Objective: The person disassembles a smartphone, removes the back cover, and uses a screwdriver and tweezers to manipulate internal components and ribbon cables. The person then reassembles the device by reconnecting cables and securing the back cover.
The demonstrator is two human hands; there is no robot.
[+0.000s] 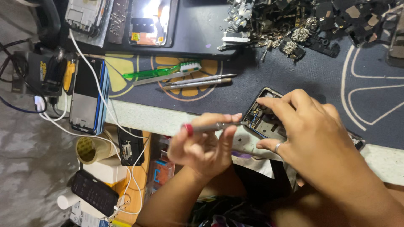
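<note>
1. Head view is looking down on a dark work mat (294,80) at the edge of a pale bench, with two bare hands working at centre frame.
2. Right of centre, the right hand (311,134) is lying over an opened phone (265,120); its fingers are curling loosely around the phone's frame, pinning it against the mat, and a ring is showing on one finger.
3. The opened phone is sitting at the lower edge of the mat, just right of centre, tilted, with its inner parts exposed at the upper left end; the rest is being hidden under the hand.
4. Lower centre, the left hand (202,145) is closing thumb and fingers around a slim screwdriver (210,127) with a red end, holding it almost level.
5. The screwdriver's tip is pointing right and is reaching the left edge of the phone's open body; whether it is touching a screw cannot be told.
6. Above the hands, a green toothbrush (162,71) and metal tweezers (198,82) are lying on the mat.
7. A heap of small phone parts (303,25) is filling the upper right.
8. At left, a blue-edged phone (86,96) is lying face up, with a white cable (99,90) crossing it and a tape roll (90,149) sitting below.
</note>
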